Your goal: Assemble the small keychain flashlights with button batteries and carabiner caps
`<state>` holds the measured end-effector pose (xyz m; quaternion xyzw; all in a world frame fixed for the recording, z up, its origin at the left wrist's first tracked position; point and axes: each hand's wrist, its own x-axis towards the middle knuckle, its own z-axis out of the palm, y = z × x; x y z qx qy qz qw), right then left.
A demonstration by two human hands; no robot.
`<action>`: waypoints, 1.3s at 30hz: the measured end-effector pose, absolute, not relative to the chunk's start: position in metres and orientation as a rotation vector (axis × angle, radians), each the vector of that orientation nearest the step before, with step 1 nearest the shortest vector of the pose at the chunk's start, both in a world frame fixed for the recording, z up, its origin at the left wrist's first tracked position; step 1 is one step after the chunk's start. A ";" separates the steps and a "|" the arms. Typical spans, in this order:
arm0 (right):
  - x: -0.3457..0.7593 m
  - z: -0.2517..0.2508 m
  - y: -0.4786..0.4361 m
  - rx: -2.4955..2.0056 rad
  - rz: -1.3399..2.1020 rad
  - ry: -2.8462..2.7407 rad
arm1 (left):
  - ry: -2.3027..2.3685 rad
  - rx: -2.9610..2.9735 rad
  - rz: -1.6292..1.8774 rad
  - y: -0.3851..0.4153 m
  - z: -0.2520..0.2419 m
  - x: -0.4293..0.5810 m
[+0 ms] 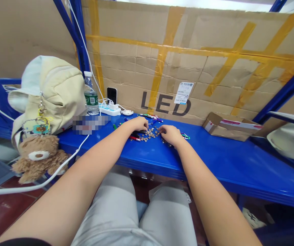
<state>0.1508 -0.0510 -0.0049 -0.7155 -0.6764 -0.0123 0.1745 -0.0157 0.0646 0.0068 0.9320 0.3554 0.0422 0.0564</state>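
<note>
A heap of small round metal pieces (150, 133) lies on the blue metal shelf (221, 160) between my two hands. My left hand (138, 123) rests at the heap's left edge, fingers curled down onto the pieces. My right hand (171, 133) sits at the heap's right edge, fingers also bent over the pieces. What either hand pinches is too small to make out. Several coloured pen-like sticks (150, 117) lie just behind the heap, and a red one (135, 138) lies in front of my left hand.
A cream backpack (52, 92) with a teddy bear charm (38, 157) stands at the left. A water bottle (91, 94) and white power strip (107, 109) sit beside it. A small cardboard box (230, 126) lies at the right. A taped cardboard wall marked LED (166, 102) closes the back.
</note>
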 end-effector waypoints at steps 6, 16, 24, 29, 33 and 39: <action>0.154 -0.007 -0.048 -2.048 -0.090 -2.026 | 1.104 2.779 0.138 0.059 0.008 -0.015; 0.153 -0.008 -0.046 -2.114 -0.131 -1.992 | 0.988 2.885 0.364 0.062 0.005 -0.017; 0.152 -0.006 -0.047 -2.065 -0.083 -1.917 | 0.782 2.973 0.287 0.063 0.004 -0.015; 0.154 -0.005 -0.049 -2.025 -0.077 -1.942 | 0.725 2.976 0.242 0.062 0.004 -0.012; 0.156 -0.004 -0.052 -2.010 -0.099 -1.980 | 0.782 2.978 0.238 0.061 0.004 -0.011; 0.157 -0.001 -0.056 -2.014 -0.068 -2.019 | 0.886 2.862 0.234 0.057 0.005 -0.011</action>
